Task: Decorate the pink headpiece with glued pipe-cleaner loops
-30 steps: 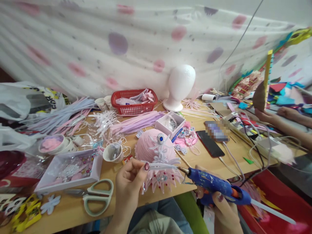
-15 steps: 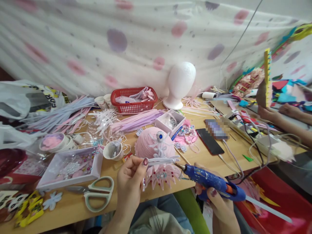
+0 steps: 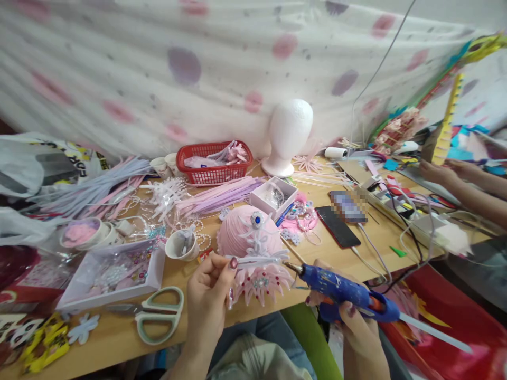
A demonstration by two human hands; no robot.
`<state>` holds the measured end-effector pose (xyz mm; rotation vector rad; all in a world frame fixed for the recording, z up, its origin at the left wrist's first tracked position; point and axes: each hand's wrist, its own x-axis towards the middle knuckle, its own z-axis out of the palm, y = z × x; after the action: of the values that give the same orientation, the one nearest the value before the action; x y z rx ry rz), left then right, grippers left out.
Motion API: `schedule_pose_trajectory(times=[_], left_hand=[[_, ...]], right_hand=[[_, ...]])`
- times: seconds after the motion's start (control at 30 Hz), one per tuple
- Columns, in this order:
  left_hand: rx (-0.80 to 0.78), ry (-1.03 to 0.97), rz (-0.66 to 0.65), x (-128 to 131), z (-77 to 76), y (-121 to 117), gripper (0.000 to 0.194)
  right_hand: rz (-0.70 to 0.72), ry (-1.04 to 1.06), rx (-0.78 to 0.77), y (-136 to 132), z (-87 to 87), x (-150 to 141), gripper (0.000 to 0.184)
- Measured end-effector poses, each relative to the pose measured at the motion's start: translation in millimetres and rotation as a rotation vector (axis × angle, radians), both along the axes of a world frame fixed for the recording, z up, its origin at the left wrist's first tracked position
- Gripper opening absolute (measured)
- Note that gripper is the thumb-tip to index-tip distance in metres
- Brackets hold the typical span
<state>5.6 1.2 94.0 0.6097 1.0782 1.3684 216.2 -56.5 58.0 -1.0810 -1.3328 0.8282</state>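
Note:
My left hand (image 3: 209, 293) pinches the left end of a pale pipe cleaner bundle (image 3: 259, 260), held level above the table's front edge. In my right hand (image 3: 356, 327) is a blue hot glue gun (image 3: 344, 290), its metal nozzle beside the bundle's right end; whether they touch I cannot tell. A clear glue stick (image 3: 435, 332) juts from the gun's back. Behind the bundle sits a pink dome (image 3: 233, 229) with a white flower trim and a blue gem (image 3: 257, 219). Just below the bundle is a pink petalled ornament (image 3: 263, 285) with red and turquoise beads.
Scissors (image 3: 160, 314) and a white box of beads (image 3: 114, 272) lie left. Behind are a paper cup (image 3: 182, 245), a red basket (image 3: 214, 163) and a white foam head (image 3: 289, 134). Phones (image 3: 336, 227) and cables lie right; another person's hands (image 3: 443, 174) hold a yellow-edged piece.
The glue gun's nozzle has come slightly away from the bundle's right end. My left hand keeps its pinch. The other person's yellow-edged piece has tilted and moved right.

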Motion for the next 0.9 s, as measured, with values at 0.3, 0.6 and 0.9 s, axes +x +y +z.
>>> schedule_pose_trajectory(times=[0.3,0.6,0.9], left_hand=[[-0.017,-0.069,-0.016,-0.3,5.8,0.6,0.04],[0.105,0.006,0.087,-22.6,-20.7,14.9,0.027],[0.202,0.238,0.171,-34.8,-15.0,21.7,0.028]], right_hand=[[-0.426,-0.209,-0.13,-3.1,-1.3,26.5,0.041],[-0.889,-0.48,-0.477,42.9,-33.5,86.1,0.057],[-0.921,-0.547,-0.557,25.5,-36.9,86.0,0.06]])
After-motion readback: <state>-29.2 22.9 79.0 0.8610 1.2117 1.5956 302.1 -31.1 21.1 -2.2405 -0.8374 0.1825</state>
